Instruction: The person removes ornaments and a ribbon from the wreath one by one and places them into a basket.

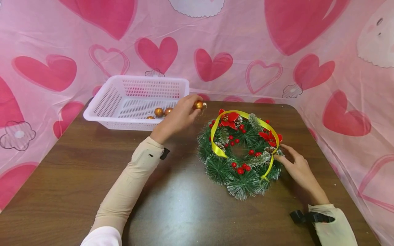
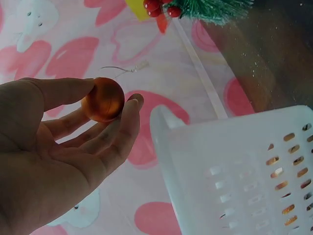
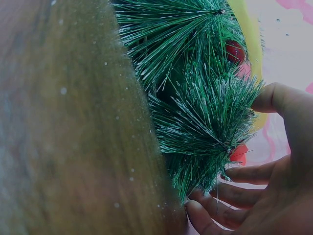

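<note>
My left hand [image 1: 180, 118] pinches a shiny copper-orange Christmas ball [image 1: 198, 105] between thumb and fingertips. The same bauble [image 2: 103, 100] shows in the left wrist view, its thin hanging thread sticking out beyond the fingers. A green Christmas wreath [image 1: 218, 169] with frosted tips, red berries, red flowers and pine cones lies on the table. A yellow ribbon [image 1: 261, 123] loops over it. At the wreath's right edge, my right hand [image 1: 300, 172] grips the greenery, thumb on the upper side and fingers along the outer rim, as the right wrist view shows.
A white perforated plastic basket [image 1: 129, 125] stands at the back left of the brown wooden table [image 1: 172, 205]. Several orange balls [image 1: 158, 112] lie inside it. Pink cloth with hearts [image 1: 212, 65] hangs behind and beside the table.
</note>
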`<state>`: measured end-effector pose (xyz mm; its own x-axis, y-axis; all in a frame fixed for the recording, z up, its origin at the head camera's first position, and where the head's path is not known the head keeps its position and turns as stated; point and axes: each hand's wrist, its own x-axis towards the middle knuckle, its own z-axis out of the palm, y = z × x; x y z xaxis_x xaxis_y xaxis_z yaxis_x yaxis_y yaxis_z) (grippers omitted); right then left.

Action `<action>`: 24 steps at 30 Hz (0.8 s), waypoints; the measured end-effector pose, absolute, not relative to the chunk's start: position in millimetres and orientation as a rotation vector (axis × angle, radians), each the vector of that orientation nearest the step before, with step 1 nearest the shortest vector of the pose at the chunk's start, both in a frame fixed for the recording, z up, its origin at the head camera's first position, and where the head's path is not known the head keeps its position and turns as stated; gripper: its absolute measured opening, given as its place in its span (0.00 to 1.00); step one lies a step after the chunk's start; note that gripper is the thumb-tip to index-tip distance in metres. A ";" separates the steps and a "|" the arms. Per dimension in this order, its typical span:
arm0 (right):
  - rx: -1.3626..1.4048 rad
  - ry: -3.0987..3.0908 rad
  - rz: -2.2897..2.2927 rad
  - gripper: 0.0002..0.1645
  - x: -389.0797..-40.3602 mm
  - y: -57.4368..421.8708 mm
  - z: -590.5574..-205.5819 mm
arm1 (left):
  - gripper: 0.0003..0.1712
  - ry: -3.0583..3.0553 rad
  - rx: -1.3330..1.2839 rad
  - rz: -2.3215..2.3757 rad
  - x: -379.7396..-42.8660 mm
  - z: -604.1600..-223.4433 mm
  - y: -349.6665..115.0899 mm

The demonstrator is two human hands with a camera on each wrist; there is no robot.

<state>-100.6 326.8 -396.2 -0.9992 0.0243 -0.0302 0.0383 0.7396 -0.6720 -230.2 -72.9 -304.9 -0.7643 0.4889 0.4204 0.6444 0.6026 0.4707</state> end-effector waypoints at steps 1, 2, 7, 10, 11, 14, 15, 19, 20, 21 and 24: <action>0.053 2.911 -1.126 0.45 -100.7 326.9 -396.4 | 0.16 -2.578 -0.931 -0.913 -230.6 -304.1 -74.1; 0.052 2.912 -1.125 0.44 -100.9 327.0 -396.6 | 0.15 -2.576 -0.927 -0.916 -230.6 -303.2 -75.5; 0.049 2.915 -1.122 0.44 -101.1 327.4 -397.1 | 0.15 -2.565 -0.904 -0.937 -231.2 -298.8 -82.9; 0.046 2.913 -1.127 0.44 -101.0 327.8 -397.1 | 0.15 -2.568 -0.883 -0.949 -230.7 -295.0 -87.4; 0.043 2.912 -1.128 0.44 -100.9 327.9 -397.1 | 0.16 -2.572 -0.874 -0.951 -230.4 -293.7 -88.8; 0.038 2.909 -1.136 0.44 -100.7 328.2 -397.2 | 0.17 -2.589 -0.848 -0.957 -229.8 -289.9 -92.4; 0.037 2.908 -1.138 0.44 -100.6 328.2 -397.2 | 0.17 -2.593 -0.839 -0.954 -229.9 -289.0 -93.5; 0.040 2.903 -1.144 0.44 -100.3 328.3 -397.2 | 0.18 -2.580 -0.817 -0.934 -231.6 -287.4 -98.4; 0.041 2.901 -1.146 0.44 -100.3 328.3 -397.2 | 0.17 -2.574 -0.809 -0.931 -231.9 -287.0 -99.8; 0.041 2.900 -1.148 0.44 -100.3 328.3 -397.2 | 0.17 -2.567 -0.804 -0.926 -232.5 -286.7 -101.3; 0.042 2.901 -1.147 0.44 -100.6 328.0 -397.0 | 0.15 -2.548 -0.787 -0.931 -234.2 -285.4 -106.3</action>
<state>-100.6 328.0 -397.0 -0.9994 0.0172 -0.0297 0.0329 0.7294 -0.6833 -234.2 -106.3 -285.4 -0.7988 0.3875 0.4602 0.5929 0.6369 0.4927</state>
